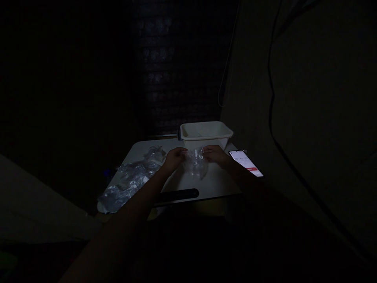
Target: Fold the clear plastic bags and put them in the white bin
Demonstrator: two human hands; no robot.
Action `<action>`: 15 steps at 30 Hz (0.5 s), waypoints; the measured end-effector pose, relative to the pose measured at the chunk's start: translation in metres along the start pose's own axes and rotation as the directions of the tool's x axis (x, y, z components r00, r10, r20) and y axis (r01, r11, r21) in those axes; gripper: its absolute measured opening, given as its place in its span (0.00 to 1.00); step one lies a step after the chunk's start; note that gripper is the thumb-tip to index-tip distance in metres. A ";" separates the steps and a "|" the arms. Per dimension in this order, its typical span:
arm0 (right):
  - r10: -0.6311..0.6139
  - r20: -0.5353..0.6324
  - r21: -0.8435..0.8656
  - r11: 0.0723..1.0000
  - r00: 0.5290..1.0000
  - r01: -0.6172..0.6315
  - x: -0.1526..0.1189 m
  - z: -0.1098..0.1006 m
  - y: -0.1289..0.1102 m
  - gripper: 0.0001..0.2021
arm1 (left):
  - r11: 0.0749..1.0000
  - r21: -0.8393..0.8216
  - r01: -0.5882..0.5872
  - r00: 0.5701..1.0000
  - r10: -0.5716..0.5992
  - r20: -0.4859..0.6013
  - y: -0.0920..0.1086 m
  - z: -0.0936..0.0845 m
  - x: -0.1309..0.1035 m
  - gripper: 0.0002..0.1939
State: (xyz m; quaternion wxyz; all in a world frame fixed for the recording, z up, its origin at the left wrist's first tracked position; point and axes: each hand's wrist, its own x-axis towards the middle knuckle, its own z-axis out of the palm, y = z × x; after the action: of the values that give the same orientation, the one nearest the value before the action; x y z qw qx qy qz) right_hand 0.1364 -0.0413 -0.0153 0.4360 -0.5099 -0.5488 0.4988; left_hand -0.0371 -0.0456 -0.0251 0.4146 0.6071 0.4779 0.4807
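Note:
The scene is very dark. Both hands reach out over a small white table (pixel 182 182). My left hand (pixel 174 158) and my right hand (pixel 214 154) each pinch one side of a clear plastic bag (pixel 196 165), which hangs between them just above the tabletop. Right behind the bag stands a white plastic tub (pixel 206 134). What the bag contains cannot be made out.
A heap of crumpled clear plastic bags (pixel 129 181) covers the table's left side. A lit phone (pixel 246 163) lies at the right edge. A dark bar-shaped object (pixel 179 195) lies along the front edge. Cables hang on the wall at the right.

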 end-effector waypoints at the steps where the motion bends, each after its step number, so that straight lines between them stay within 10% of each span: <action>1: -0.006 -0.032 -0.015 1.000 0.999 0.006 0.000 0.000 0.000 0.02 | 1.000 -0.010 -0.001 1.000 0.001 -0.016 -0.001 -0.002 0.000 0.09; 15: 0.139 -0.114 0.097 0.987 0.984 -0.129 -0.003 -0.012 0.006 0.06 | 0.999 0.031 0.037 0.996 -0.035 -0.084 0.001 -0.009 -0.002 0.04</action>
State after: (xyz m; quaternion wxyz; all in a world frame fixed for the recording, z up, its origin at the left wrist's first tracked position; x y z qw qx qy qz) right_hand 0.1491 -0.0434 -0.0200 0.4560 -0.5548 -0.4632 0.5193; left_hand -0.0456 -0.0477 -0.0232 0.3928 0.5845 0.5136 0.4902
